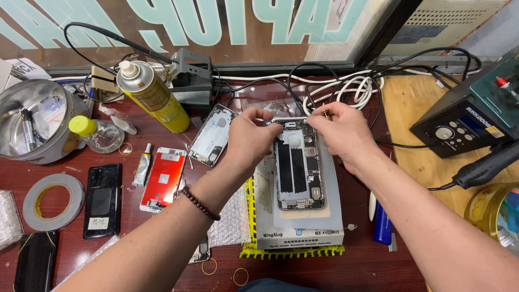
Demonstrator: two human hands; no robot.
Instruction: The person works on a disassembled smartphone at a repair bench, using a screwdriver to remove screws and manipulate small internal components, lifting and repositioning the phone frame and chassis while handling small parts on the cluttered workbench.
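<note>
Both hands, left hand [250,135] and right hand [339,130], meet with fingers pinched.

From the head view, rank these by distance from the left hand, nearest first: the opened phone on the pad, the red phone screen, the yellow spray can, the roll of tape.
From the left hand:
1. Opened phone: at its fingertips, just to the right.
2. Red phone screen: on the table to the left.
3. Yellow spray can: left and farther back, near the window.
4. Roll of tape: far left edge.
Screen and can are nearly equal.

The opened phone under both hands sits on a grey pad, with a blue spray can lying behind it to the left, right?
Not quite: the spray can is yellow, not blue, as the head view shows. The opened phone does lie on the grey pad under the left hand and right hand.
</note>
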